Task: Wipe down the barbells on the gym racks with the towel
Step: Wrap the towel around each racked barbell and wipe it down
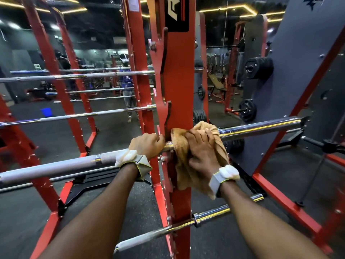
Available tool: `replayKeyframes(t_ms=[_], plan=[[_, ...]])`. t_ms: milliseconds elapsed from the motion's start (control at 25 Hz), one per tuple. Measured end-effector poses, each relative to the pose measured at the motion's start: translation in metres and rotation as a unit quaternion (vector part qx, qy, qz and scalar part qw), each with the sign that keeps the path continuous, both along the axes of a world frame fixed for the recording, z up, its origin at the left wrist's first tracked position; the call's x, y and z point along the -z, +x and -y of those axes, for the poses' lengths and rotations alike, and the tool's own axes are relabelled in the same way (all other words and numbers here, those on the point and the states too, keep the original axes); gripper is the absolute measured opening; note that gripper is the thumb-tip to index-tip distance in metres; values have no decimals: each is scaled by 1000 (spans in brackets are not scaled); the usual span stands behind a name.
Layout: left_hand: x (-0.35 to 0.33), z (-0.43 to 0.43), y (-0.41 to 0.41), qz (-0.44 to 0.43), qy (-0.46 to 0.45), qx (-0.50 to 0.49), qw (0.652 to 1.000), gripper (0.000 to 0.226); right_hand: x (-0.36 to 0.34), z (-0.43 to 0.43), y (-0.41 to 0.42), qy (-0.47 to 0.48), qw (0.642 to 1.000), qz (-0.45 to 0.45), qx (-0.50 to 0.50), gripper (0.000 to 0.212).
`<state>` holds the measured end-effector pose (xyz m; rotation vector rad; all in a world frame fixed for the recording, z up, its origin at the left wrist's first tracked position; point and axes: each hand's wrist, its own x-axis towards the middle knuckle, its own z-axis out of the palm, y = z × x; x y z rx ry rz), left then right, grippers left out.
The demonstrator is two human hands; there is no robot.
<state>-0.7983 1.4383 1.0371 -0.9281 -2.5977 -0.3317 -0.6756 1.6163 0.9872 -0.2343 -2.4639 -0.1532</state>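
Note:
A chrome barbell (261, 126) lies across the red rack upright (179, 90) at waist height. My right hand (201, 148) grips a tan towel (188, 172) wrapped round the bar just right of the upright, beside the sleeve collar. The towel's loose end hangs down below the bar. My left hand (147, 144) grips the same bar's shaft just left of the upright. A second barbell (168, 228) rests lower on the rack, and more bars (78, 75) sit on higher pegs at the left.
Red rack frames (52, 75) stand to the left and slant at the right. A grey panel with black weight plates (258, 68) rises at the right. A mirror behind shows the gym. A black rubber floor (115, 128) lies below.

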Motion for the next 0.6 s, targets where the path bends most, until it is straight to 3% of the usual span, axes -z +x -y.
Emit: replayKeyframes(t_ms=[80,160,360,480,600], plan=[[-1,-1,1,10,13,-8,1000,51,3,39,-11,-15,1000,11,18,87],[-2,0,1,17,14,-11,1000,52,8,50,-20,21,999,2,-25,88],[0,2,1,9,18,2,1000,56,-16,-21,8,29,998,27,-53,83],[-2,1,1,13,16,5,1000,52,-7,29,-9,12,999,28,11,82],[-4,1,3,19,-9,-2,1000,51,3,49,-18,-3,999,19,-35,79]])
